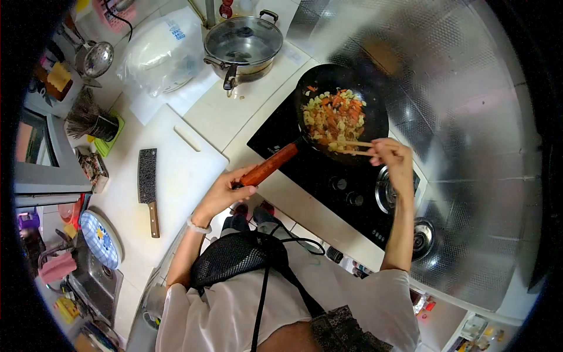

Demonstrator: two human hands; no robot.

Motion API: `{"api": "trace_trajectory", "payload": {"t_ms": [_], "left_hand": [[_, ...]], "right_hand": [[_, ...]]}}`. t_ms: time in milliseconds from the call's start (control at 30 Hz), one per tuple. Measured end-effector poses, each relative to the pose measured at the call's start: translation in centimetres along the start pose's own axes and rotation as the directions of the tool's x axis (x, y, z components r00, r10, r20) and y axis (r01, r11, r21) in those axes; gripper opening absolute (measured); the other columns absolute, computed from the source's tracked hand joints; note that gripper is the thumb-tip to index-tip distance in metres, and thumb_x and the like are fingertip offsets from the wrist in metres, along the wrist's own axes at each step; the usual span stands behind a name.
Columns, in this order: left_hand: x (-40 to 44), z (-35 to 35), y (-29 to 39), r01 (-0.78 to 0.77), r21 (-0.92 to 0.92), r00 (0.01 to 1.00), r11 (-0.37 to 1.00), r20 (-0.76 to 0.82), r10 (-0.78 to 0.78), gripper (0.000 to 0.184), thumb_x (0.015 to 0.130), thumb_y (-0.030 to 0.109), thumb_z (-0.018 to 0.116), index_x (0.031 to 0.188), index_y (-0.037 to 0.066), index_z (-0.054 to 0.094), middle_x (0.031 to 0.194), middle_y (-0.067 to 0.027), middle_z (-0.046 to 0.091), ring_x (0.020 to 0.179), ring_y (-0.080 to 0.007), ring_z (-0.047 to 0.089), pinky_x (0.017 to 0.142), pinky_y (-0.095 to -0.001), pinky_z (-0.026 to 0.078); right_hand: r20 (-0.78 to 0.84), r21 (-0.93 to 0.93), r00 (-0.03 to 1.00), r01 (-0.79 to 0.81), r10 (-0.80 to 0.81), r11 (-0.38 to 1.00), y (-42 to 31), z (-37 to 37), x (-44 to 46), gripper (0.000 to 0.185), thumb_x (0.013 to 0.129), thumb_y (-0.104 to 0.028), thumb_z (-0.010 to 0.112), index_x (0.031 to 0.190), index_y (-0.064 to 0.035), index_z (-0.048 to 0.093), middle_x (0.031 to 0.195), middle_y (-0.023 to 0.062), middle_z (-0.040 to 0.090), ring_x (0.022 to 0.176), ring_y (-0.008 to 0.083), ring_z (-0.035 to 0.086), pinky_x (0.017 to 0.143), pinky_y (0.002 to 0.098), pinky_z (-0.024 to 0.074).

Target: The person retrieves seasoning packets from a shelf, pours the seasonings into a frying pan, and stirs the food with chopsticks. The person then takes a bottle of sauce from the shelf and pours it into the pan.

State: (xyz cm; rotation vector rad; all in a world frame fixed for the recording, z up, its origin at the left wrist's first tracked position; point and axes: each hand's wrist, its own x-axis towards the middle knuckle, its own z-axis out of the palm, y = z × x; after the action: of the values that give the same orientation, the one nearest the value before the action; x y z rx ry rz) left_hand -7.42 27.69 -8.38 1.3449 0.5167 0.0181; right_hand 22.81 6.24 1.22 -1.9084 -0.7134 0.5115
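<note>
Nearest to the camera is the white shirt (363,299) of the person, and in front of it hangs a black mesh bag (234,261) with thin cords. The left hand (231,190), which has a pale bracelet (199,226) on the wrist, is closed around the end of the reddish wooden handle (270,165) of a dark pan (378,111). This pan is over the far part of the black stove (319,176), and inside it there is chopped food (334,114), yellow and orange. The right hand (394,158) pinches a pair of chopsticks (359,144) between the fingers, and their tips are in the food, at the side of the pan nearer to the person. On the left, a cleaver (147,176) lies flat on a white cutting board (182,170). Beyond the board stands a pot (246,70) with a glass lid, next to a plastic bag (161,56), and a blue checked plate (101,239) is beside the sink (88,264)
</note>
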Motion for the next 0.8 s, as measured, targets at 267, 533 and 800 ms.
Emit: {"api": "trace_trajectory", "payload": {"t_ms": [267,533,800], "left_hand": [[-0.1,0.1,-0.4,0.006,-0.007,1.0,1.0,-0.024,-0.006,0.052,0.084,0.011,0.064,0.132,0.005,0.046,0.091,-0.0042,0.065,0.067,-0.008,0.055,0.058,-0.0209,0.048],[-0.2,0.3,-0.3,-0.008,-0.024,1.0,1.0,-0.025,0.008,0.055,0.084,0.017,0.066,0.133,0.004,0.045,0.089,-0.0003,0.062,0.065,-0.0059,0.054,0.057,-0.0187,0.046],[-0.1,0.3,-0.6,-0.001,-0.026,0.999,1.0,-0.039,0.0,0.054,0.082,0.013,0.066,0.131,0.004,0.046,0.09,-0.0062,0.065,0.068,-0.0093,0.056,0.058,-0.0224,0.049]], "right_hand": [[-0.227,-0.237,0.942,0.194,-0.249,0.952,11.8,1.0,7.7,0.023,0.089,-0.017,0.058,0.095,0.0039,0.066,0.092,0.0138,0.068,0.083,0.0206,0.063,0.077,0.032,0.0479],[-0.355,-0.003,0.908,0.237,-0.222,0.972,9.9,-3.4,9.1,0.025,0.092,-0.017,0.055,0.099,0.0063,0.062,0.083,0.0105,0.066,0.067,0.0126,0.062,0.062,0.0261,0.0518],[-0.048,0.058,0.998,0.05,-0.047,0.997,4.5,-1.1,5.6,0.025,0.09,-0.02,0.059,0.094,0.0039,0.064,0.08,0.0093,0.066,0.065,0.0117,0.06,0.062,0.0243,0.0503]]}}
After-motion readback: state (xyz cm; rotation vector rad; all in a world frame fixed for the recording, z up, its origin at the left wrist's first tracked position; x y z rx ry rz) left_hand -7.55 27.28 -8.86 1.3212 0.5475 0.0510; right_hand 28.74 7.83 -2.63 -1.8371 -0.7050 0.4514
